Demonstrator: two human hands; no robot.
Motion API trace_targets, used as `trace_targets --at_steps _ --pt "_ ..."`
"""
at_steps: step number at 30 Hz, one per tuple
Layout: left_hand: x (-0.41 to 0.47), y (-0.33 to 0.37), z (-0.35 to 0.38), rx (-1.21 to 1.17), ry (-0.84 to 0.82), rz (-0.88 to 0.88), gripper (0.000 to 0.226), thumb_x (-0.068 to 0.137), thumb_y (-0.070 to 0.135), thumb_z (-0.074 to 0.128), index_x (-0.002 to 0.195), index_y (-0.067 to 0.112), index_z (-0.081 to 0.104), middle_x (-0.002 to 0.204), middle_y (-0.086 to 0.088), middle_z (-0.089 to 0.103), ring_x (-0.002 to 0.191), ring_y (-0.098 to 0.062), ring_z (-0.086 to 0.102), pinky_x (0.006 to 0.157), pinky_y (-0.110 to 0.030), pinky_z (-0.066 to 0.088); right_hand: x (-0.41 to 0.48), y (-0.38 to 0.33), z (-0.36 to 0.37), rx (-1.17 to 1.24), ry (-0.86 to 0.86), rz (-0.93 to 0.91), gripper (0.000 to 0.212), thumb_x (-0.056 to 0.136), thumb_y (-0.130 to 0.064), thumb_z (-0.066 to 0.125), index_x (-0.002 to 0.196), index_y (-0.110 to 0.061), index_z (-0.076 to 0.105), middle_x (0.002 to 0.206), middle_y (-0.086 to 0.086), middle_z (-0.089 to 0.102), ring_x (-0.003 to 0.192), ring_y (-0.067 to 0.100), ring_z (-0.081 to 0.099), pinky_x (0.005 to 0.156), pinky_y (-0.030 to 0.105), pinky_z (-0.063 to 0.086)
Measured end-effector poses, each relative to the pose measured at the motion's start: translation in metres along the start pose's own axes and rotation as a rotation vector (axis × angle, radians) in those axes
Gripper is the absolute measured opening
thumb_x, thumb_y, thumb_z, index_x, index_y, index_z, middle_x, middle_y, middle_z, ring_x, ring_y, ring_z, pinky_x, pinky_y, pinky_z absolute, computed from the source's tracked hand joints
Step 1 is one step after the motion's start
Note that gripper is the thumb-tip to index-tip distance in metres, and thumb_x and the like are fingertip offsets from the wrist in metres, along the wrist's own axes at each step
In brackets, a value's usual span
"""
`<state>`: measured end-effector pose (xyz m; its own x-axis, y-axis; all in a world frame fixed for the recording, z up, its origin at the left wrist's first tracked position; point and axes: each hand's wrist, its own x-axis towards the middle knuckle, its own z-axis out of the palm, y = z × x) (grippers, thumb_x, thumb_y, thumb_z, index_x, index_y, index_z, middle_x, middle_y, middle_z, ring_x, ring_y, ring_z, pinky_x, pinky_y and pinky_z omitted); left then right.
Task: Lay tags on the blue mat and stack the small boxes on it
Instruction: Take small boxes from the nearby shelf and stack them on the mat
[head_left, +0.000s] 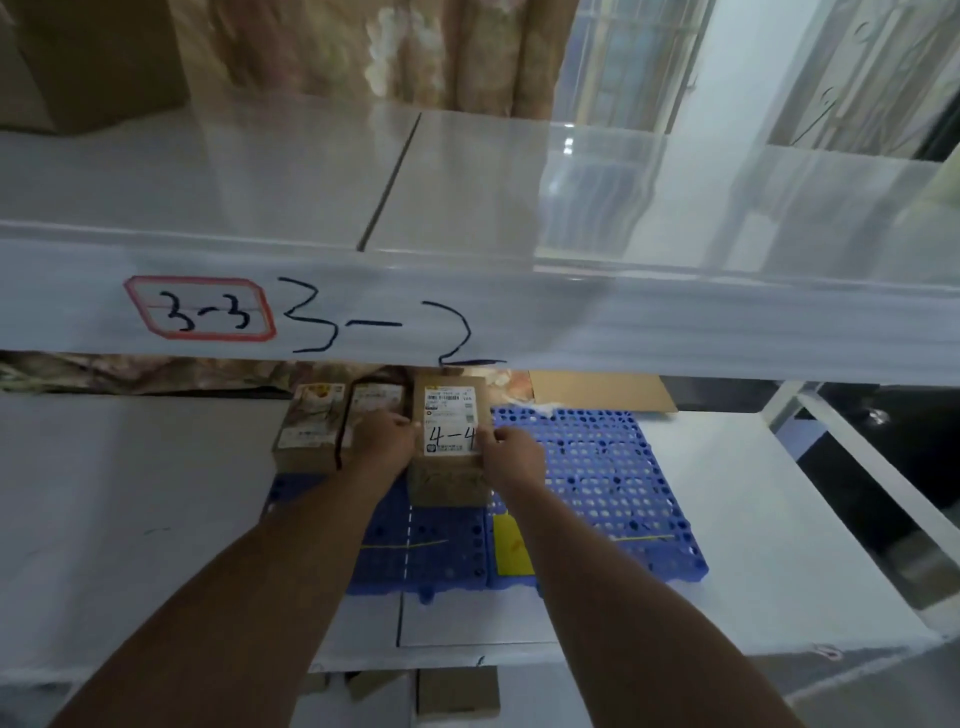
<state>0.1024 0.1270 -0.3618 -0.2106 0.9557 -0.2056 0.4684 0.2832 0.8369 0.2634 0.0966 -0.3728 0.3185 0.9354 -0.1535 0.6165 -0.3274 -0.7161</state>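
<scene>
White shelf (130, 493), blue mat (597, 478), left hand (387, 441) and right hand (511, 457) clasping labelled box (449, 410), long axis front-to-back

The left forearm (249, 582) and right forearm (602, 597), both bare, stretch forward from the bottom corners and draw close together toward the wrists. The left hand (387, 436) lies knuckles up with its fingers curled against the left side of a box (451, 410), while the right hand (511, 457) mirrors it, thumb and fingers pinched on the box's right edge. The two hands sit nearly level with each other, apart, with the box held between them.
</scene>
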Motion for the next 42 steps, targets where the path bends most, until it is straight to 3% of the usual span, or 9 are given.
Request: trace_targets --at_steps 4,11,21,27,31,33,35,39,42 --pt "0.008 -0.004 0.005 0.048 0.048 0.042 0.026 0.099 0.023 0.060 0.105 0.004 0.076 0.102 -0.013 0.073 0.091 -0.029 0.067 0.074 -0.034 0.051 0.010 0.000 0.006 0.018 -0.004 0.002 0.041 0.103 -0.043 0.048 0.103 -0.014 0.076 0.084 0.004 0.068 0.066 0.014 0.058 0.051 0.025 0.037" --pt "0.020 -0.002 0.004 0.130 0.050 0.051 0.039 0.099 0.027 0.060 0.070 0.003 0.070 0.075 -0.016 0.070 0.063 -0.026 0.060 0.055 -0.026 0.040 0.021 -0.005 0.010 -0.036 0.000 -0.003 0.044 0.104 -0.045 0.045 0.096 -0.013 0.074 0.069 -0.003 0.059 0.058 0.009 0.053 0.047 0.023 0.034" --pt "0.021 -0.005 0.003 0.173 0.098 0.069 0.033 0.096 0.029 0.066 0.075 0.006 0.077 0.068 -0.006 0.066 0.063 -0.023 0.060 0.063 -0.030 0.047 0.022 -0.005 0.013 -0.103 0.015 -0.015 0.049 0.105 -0.044 0.044 0.090 -0.008 0.075 0.064 -0.002 0.057 0.054 0.010 0.051 0.045 0.024 0.031" --pt "0.012 0.003 -0.007 0.361 0.167 0.188 0.044 0.102 0.029 0.049 0.061 0.012 0.056 0.063 -0.003 0.054 0.057 -0.017 0.047 0.052 -0.029 0.032 0.013 -0.013 0.005 -0.257 0.066 -0.014 0.053 0.106 -0.047 0.033 0.085 -0.010 0.065 0.075 0.003 0.061 0.067 0.020 0.057 0.056 0.030 0.039" --pt "-0.003 0.000 -0.039 0.586 0.156 0.314 0.042 0.103 0.037 0.039 0.086 0.013 0.069 0.084 -0.009 0.067 0.074 -0.026 0.062 0.065 -0.034 0.048 -0.005 -0.031 -0.010 -0.469 0.098 -0.233 0.041 0.107 -0.035 0.029 0.112 -0.013 0.063 0.107 0.008 0.068 0.086 0.024 0.061 0.067 0.036 0.045" --pt "-0.013 -0.003 -0.064 0.690 0.063 0.339 0.043 0.103 0.043 0.035 0.110 0.016 0.067 0.110 -0.012 0.068 0.095 -0.031 0.064 0.080 -0.038 0.053 -0.016 -0.042 -0.013 -0.508 0.040 -0.348 0.050 0.106 -0.041 0.028 0.138 -0.011 0.052 0.138 0.011 0.057 0.126 0.030 0.054 0.097 0.042 0.046" --pt "-0.023 -0.010 -0.093 0.819 0.021 0.375 0.051 0.103 0.050 0.033 0.137 0.019 0.054 0.142 -0.010 0.054 0.120 -0.033 0.057 0.097 -0.044 0.048 -0.032 -0.059 -0.013 -0.588 -0.030 -0.461 0.059 0.106 -0.046 0.026 0.156 -0.015 0.031 0.162 0.009 0.032 0.149 0.028 0.028 0.119 0.045 0.027" --pt "-0.058 -0.014 -0.162 0.975 0.047 0.343 0.068 0.099 0.065 0.025 0.158 0.032 0.022 0.169 0.001 0.009 0.148 -0.028 0.029 0.117 -0.052 0.029 -0.072 -0.107 -0.007 -0.670 -0.138 -0.593 0.065 0.104 -0.053 0.019 0.161 -0.021 0.016 0.169 -0.001 0.005 0.155 0.026 0.007 0.124 0.048 0.010" --pt "-0.093 -0.011 -0.218 0.939 0.087 0.290 0.067 0.096 0.072 0.018 0.157 0.044 0.018 0.167 0.006 0.017 0.153 -0.024 0.019 0.123 -0.050 0.014 -0.113 -0.152 0.000 -0.732 -0.175 -0.652 0.067 0.102 -0.058 0.016 0.160 -0.024 0.018 0.169 0.003 0.010 0.155 0.027 0.007 0.124 0.048 0.009"
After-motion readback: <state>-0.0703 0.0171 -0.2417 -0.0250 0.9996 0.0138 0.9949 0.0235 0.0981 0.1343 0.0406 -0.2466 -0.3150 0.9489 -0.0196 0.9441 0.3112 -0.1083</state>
